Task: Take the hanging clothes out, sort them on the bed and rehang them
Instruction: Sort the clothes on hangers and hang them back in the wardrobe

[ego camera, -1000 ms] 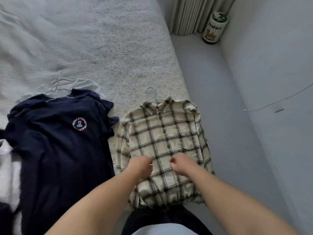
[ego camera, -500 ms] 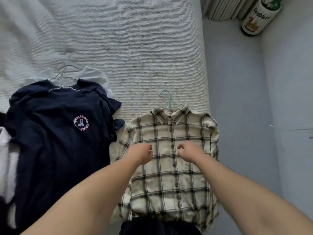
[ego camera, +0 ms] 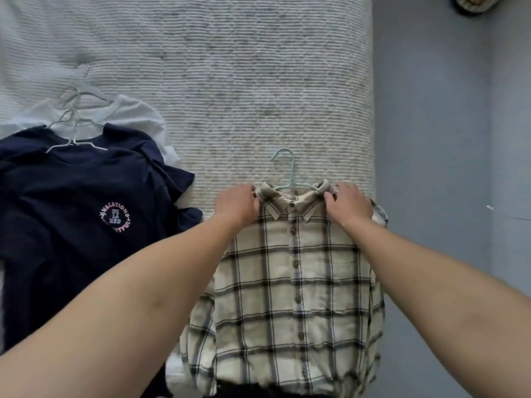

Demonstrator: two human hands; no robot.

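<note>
my left hand [ego camera: 238,206] and right hand [ego camera: 349,203] seemingly pinch the plaid shirt [ego camera: 290,285] collar near the ribbed bed [ego camera: 258,81]'s right edge, grey floor [ego camera: 431,139] beside.

The shirt [ego camera: 298,282] is cream with a dark brown-to-black windowpane plaid and a column of brown buttons; its hanger [ego camera: 290,173] is pale mint green. The tee [ego camera: 71,211] is solid navy with a round chest logo [ego camera: 115,217] lettered in white and pink, and it lies over a plain white garment [ego camera: 129,116], both on white hangers [ego camera: 76,122]. The bed [ego camera: 244,81] cover is off-white with fine horizontal ribbing and faint grey mottling, and the floor [ego camera: 431,139] beside it is a flat blue-grey.
</note>
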